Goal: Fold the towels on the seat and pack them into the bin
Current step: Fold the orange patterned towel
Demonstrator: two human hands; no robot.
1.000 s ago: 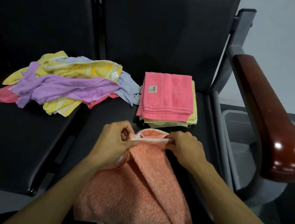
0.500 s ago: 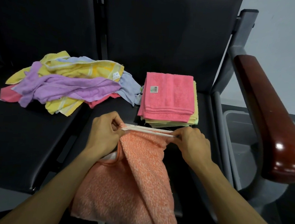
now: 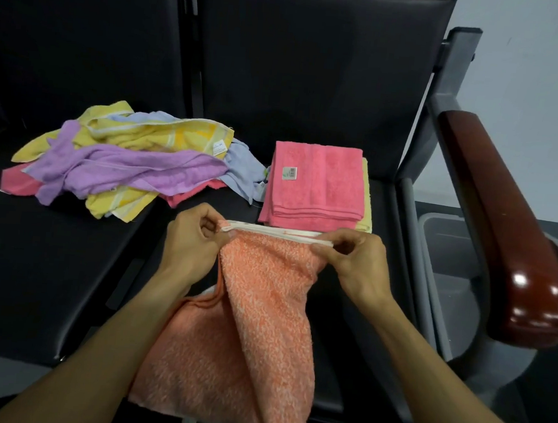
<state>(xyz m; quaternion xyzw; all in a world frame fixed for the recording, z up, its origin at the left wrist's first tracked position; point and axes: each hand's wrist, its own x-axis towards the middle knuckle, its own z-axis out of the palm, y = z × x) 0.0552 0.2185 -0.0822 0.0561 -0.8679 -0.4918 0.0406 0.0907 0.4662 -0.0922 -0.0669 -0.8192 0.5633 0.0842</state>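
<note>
Left hand: the left hand (image 3: pixel 195 238) is pinching the left end of the white hem (image 3: pixel 274 233) of the orange towel (image 3: pixel 244 335), thumb and curled fingers closing on the corner, just left of the frame's centre.
Right hand: the right hand (image 3: pixel 355 262) is pinching the right end of that same hem, fingers curled over the edge, just right of centre.
Orange towel: it is hanging from the two hands, its hem stretching taut and nearly level between them, and the cloth is falling in loose folds toward the bottom centre of the frame, over the front edge of the black seat (image 3: pixel 316 64).
Folded stack: a pink folded towel (image 3: pixel 316 184) with a small label is lying on top of pale yellow folded towels (image 3: pixel 367 201), just above the hem in the frame, on the same seat.
Loose pile: a heap of unfolded towels (image 3: pixel 125 159), yellow, purple, light blue and pink, is lying at centre left, spreading across the neighbouring seat (image 3: pixel 18 241) and reaching the edge of the stack's seat.
Bin: the grey bin (image 3: pixel 448 244) is sitting at the right of the frame, beyond the seat's metal frame, partly hidden under the glossy brown wooden armrest (image 3: pixel 502 235); what it is holding cannot be told.
Background: a pale wall (image 3: pixel 531 81) is showing at the upper right.
</note>
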